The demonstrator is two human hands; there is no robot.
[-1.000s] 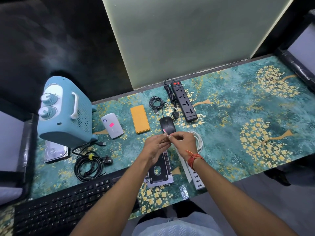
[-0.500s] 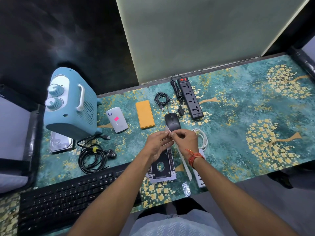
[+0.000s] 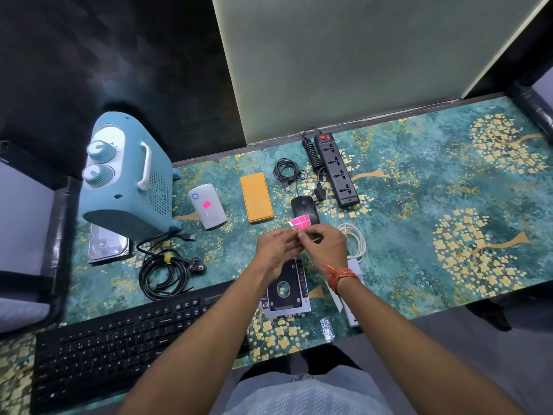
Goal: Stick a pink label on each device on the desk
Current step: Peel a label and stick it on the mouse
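My left hand (image 3: 276, 250) and my right hand (image 3: 324, 245) meet above the middle of the desk and pinch a strip of pink labels (image 3: 300, 220), whose pink end sticks up past the fingers. Just behind the strip lies a black mouse (image 3: 305, 205). A white router (image 3: 207, 209) carries one pink label (image 3: 206, 204). An orange power bank (image 3: 256, 196), a black power strip (image 3: 336, 169), a blue heater (image 3: 128, 178) and a hard drive (image 3: 107, 245) show no label. A drive caddy (image 3: 285, 287) lies under my wrists.
A black keyboard (image 3: 119, 342) lies along the near edge at the left. A coiled black cord (image 3: 167, 272) sits by the heater, a small black cable (image 3: 287, 170) near the power strip, a white cable (image 3: 356, 239) and a white strip (image 3: 353, 310) right of my hands.
The label strip now stands up between my fingers with its pink squares showing. My head has shifted, so the desk sits slightly further right in view.
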